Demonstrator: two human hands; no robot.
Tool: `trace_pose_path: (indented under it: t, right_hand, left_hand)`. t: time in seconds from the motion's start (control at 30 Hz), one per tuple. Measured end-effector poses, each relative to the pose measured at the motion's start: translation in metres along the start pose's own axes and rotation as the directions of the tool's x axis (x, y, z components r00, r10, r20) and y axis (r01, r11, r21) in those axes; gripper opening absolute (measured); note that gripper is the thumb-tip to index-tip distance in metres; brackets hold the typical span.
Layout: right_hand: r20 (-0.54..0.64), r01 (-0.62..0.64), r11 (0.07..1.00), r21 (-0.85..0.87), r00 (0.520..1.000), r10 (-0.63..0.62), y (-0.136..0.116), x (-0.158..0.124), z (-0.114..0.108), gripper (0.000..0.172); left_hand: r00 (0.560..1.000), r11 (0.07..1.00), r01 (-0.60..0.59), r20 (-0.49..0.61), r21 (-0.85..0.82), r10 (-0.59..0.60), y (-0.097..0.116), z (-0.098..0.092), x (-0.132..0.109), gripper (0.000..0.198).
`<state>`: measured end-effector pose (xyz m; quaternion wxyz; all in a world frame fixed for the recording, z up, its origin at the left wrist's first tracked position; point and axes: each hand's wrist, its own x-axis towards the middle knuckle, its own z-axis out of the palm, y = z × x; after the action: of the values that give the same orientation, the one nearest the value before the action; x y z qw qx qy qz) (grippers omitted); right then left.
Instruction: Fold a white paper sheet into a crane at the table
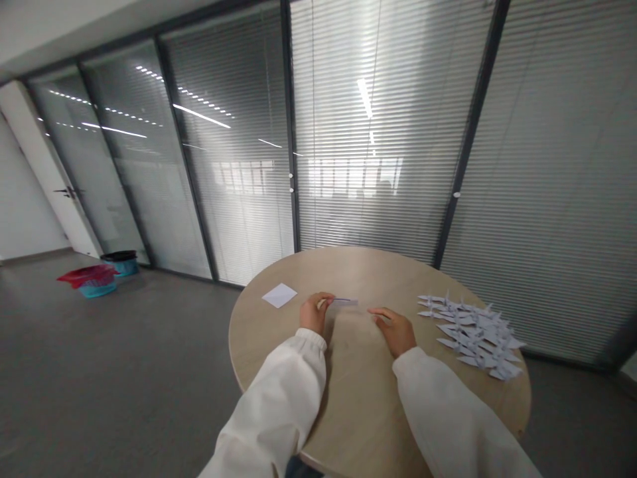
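Far left of frame: I am noting two baskets (97, 279) sitting on the grey floor (124, 385) against the glass partition (239, 186). They are well apart from everything else, and the floor is lying open all the way across to the table.

Centre: the round table (355, 388) is filling the lower middle of the frame. Its left rim is curving down just left of the white sleeves (283, 398), and its far rim is sitting close to the blinds. The near rim is running out of the bottom of the frame under the forearms.

Left part of the tabletop: a white square sheet (279, 295) is lying flat, just left of the left hand and not touching it. Bare wood is showing around it on all sides.

Left hand (313, 313): the fingers are curling inward and pinching the left end of a folded paper strip (344, 302). The strip is lying low over the wood in the upper middle of the tabletop and pointing toward the right of the frame. I cannot tell whether its free end is resting on the surface.

Right hand (397, 330): it is resting on the wood, fingers loosely spread and stretching toward the strip, gripping nothing. The fingertips are near the strip's right end but a gap is showing between them.

Right of the tabletop: a heap of paper cranes (472, 332) is spreading out to the right rim, near the right hand but clear of it.
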<state>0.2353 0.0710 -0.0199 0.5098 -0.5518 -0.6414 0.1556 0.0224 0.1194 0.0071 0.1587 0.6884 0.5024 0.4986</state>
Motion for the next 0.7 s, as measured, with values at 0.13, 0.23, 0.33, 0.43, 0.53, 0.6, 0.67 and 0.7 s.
trace_pose_path:
  t: [0.13, 0.23, 0.33, 0.43, 0.53, 0.6, 0.67, 0.7]
  right_hand:
    - [0.027, 0.040, 0.938, -0.345, 0.999, -0.033, 0.007, -0.001, -0.006, 0.035]
    - [0.117, 0.004, 0.840, -0.543, 0.991, 0.070, 0.014, -0.002, -0.011, 0.044]
    - [0.190, 0.006, 0.777, -0.629, 0.971, 0.146, 0.020, -0.006, -0.014, 0.047]
    - [0.225, 0.009, 0.754, -0.657, 0.957, 0.185, 0.025, -0.009, -0.016, 0.047]
    - [0.238, 0.007, 0.721, -0.693, 0.946, 0.220, 0.026, -0.011, -0.016, 0.049]
    - [0.257, 0.029, 0.712, -0.702, 0.942, 0.215, 0.025, -0.012, -0.015, 0.052]
    - [0.257, 0.027, 0.704, -0.710, 0.940, 0.223, 0.023, -0.013, -0.014, 0.054]
    - [0.263, 0.028, 0.690, -0.723, 0.935, 0.238, 0.021, -0.014, -0.013, 0.055]
  left_hand:
    - [0.999, 0.824, -0.046, 0.020, 0.565, 0.041, -0.007, -0.031, 0.006, 0.028]
    - [0.984, 0.607, -0.074, 0.157, 0.792, -0.085, -0.015, -0.041, 0.009, 0.030]
    - [0.977, 0.566, -0.049, 0.157, 0.823, -0.143, -0.020, -0.040, 0.010, 0.033]
    - [0.976, 0.549, -0.031, 0.144, 0.836, -0.164, -0.020, -0.032, 0.008, 0.036]
    - [0.986, 0.539, -0.044, 0.124, 0.841, -0.112, -0.016, -0.017, 0.000, 0.044]
    - [0.975, 0.584, -0.179, 0.221, 0.792, 0.000, -0.010, -0.003, -0.008, 0.059]
    - [0.948, 0.659, -0.251, 0.318, 0.709, 0.019, -0.004, 0.010, -0.017, 0.059]
    - [0.927, 0.687, -0.284, 0.375, 0.668, 0.018, -0.002, 0.015, -0.021, 0.058]
